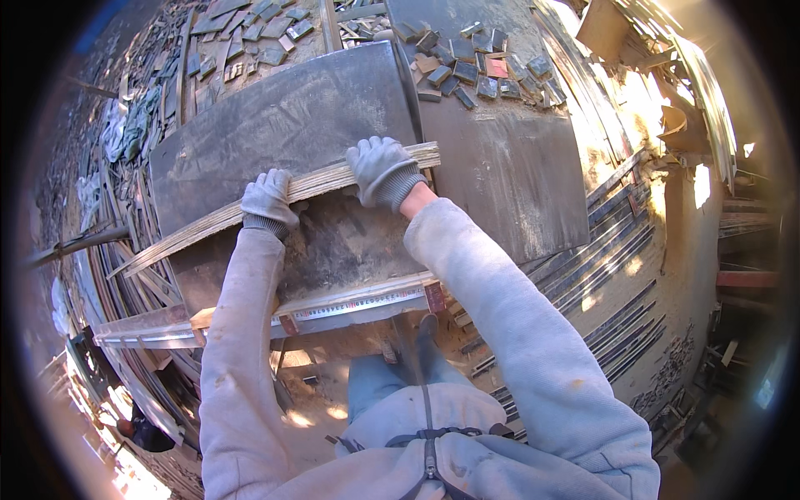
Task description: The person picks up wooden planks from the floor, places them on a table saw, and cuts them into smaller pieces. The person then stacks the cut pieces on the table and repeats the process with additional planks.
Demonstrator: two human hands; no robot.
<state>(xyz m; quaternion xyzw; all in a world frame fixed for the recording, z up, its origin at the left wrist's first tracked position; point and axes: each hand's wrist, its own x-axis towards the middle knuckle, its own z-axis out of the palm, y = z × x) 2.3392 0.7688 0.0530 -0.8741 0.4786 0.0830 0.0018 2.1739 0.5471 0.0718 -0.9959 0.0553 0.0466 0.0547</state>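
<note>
A bundle of long, narrow plywood strips (321, 181) lies across a dark, dusty board (275, 108), slanting from lower left to upper right. Both hands wear grey work gloves. My left hand (270, 202) is closed over the middle of the strips. Farther right, my right hand (382, 171) grips them close to their right end. The layered pale edges of the strips face me. Under them the dark tabletop (358, 242) shows. Along its near edge runs a measuring tape strip (358, 306) fixed on a rail, below both hands.
Small dark wood blocks (475, 62) are heaped on the far right board (508, 175). More scrap pieces (250, 33) lie at the far left. Long dark strips (617, 333) cover the ground at right. A metal bar (79, 246) juts in from the left.
</note>
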